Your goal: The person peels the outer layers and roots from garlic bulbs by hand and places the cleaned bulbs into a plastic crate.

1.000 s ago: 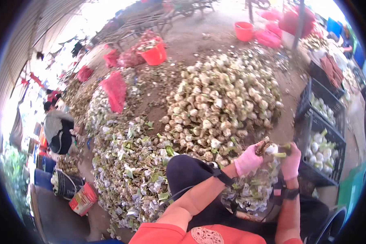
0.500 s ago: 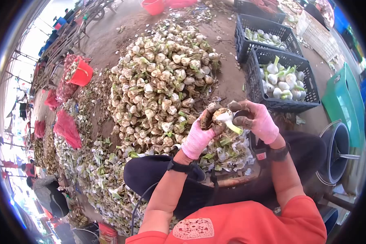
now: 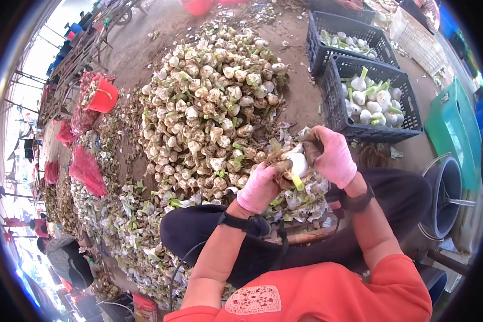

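Between my two hands is a garlic bulb [image 3: 299, 165], its white side bared and its short green stem angled down. My left hand [image 3: 261, 188], in a soiled pink glove, is closed on the bulb's left side and stem base. Loose brown outer skin sticks out above those fingers. My right hand [image 3: 333, 158], in a matching glove, has its fingers bent around the bulb's right side; the exact fingertip contact is partly hidden. Below the hands lies a heap of peeled garlic skins [image 3: 306, 201]. The big pile of unpeeled garlic [image 3: 204, 112] rises just beyond my left hand.
A black crate [image 3: 367, 131] with cleaned garlic stands at the right, another crate [image 3: 319, 45] behind it. Farther right are a green tub [image 3: 453, 134] and a grey bucket [image 3: 440, 198]. A red bucket [image 3: 103, 96] and red net bags [image 3: 87, 170] lie left.
The garlic bulb has turned, showing more white side, and brown skin now stands away from it. My right hand has moved slightly left and curled closer over the bulb.
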Available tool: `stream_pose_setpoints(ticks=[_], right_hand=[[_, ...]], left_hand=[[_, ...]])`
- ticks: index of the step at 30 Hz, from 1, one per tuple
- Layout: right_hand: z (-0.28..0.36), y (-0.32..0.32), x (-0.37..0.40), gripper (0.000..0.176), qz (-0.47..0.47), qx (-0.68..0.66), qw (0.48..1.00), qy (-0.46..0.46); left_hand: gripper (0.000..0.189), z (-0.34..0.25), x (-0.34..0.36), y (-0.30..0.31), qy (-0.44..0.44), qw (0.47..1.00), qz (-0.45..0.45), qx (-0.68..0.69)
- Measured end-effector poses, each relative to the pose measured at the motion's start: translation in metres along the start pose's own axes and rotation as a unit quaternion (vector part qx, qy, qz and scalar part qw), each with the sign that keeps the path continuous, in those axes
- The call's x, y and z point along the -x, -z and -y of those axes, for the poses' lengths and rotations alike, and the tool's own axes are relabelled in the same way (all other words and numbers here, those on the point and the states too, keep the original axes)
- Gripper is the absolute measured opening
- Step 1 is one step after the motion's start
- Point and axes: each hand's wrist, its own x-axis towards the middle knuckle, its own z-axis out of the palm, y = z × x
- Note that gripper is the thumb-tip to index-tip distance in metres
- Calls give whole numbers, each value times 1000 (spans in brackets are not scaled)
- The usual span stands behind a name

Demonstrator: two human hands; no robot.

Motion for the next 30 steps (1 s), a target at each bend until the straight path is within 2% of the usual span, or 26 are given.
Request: stream_pose_setpoints(ticks=[2, 4, 5, 6, 8, 9, 10, 11, 12, 14, 15, 16, 17, 18, 20, 21, 22, 24, 25, 26, 27, 28, 29, 30], right_hand=[[-6, 3, -3, 15, -2, 11, 1000, -1], [-17, -1, -5, 15, 41, 66, 996, -35], [-31, -7, -5, 16, 39, 98, 994, -11], [-51, -16, -3, 16, 38, 98, 994, -12], [-91, -27, 1, 22, 168, 278, 943, -65], [-102, -24, 10, 22, 166, 279, 944, -64], [-108, -21, 22, 30, 205, 323, 923, -44], [-114, -21, 27, 38, 247, 366, 897, -22], [-110, -20, 26, 38, 254, 366, 895, -20], [-86, -12, 20, 53, 162, 262, 951, 23], [-63, -3, 15, 53, 160, 263, 951, 23], [-35, 5, 10, 58, 178, 101, 979, 3], [-20, 8, 7, 64, 191, -65, 979, -17], [-18, 4, 7, 64, 194, -65, 979, -15], [-23, -8, 14, 67, 151, -101, 982, 55], [-39, -22, 18, 64, 168, -170, 971, 20], [-46, -31, 22, 64, 172, -170, 970, 21], [-51, -44, 25, 60, 155, -334, 927, -75], [-45, -38, 21, 54, 159, -348, 913, -144], [-57, -32, 18, 49, 150, -326, 918, -166], [-74, -32, 14, 48, 98, -172, 977, -84], [-91, -30, 8, 46, 43, -11, 999, 3], [-105, -21, 2, 44, -46, -388, 914, -109], [-117, -12, -5, 41, -128, -698, 674, -207]], left_hand=[[48, 4, 1, 3, 33, 999, 29, -14], [47, 3, 5, 7, 59, 992, 95, 64], [47, -1, 5, 10, 102, 988, 89, 73], [47, 0, 5, 9, 103, 988, 89, 73], [56, 0, 6, -1, 45, 998, 47, -9], [48, -9, 9, -13, 36, 996, 82, 14], [48, -11, 7, -14, 33, 996, 83, 12], [45, -10, 5, -15, 13, 999, 36, -8], [43, -8, 6, -15, -5, 1000, -14, -23], [44, -9, 2, -16, -7, 998, -40, -42], [42, -6, -2, -12, -31, 994, -62, -86], [41, -2, -5, -8, -55, 986, -85, -129], [47, 0, -8, -5, -63, 973, -98, -198], [47, 2, -11, -2, -65, 973, -100, -197], [42, 6, -15, 3, -66, 958, -136, -245], [39, 10, -17, 6, -75, 961, -140, -224], [39, 14, -18, 6, -76, 961, -144, -223], [38, 15, -16, 5, -38, 958, -184, -216], [37, 10, -11, 0, -21, 951, -198, -236], [37, 9, -9, -1, -21, 951, -201, -235], [35, 9, -9, -1, -33, 961, -189, -200], [33, 10, -10, 0, -47, 969, -177, -164], [32, 17, -14, 6, -64, 969, -177, -157], [32, 23, -14, 6, -65, 969, -183, -152]])
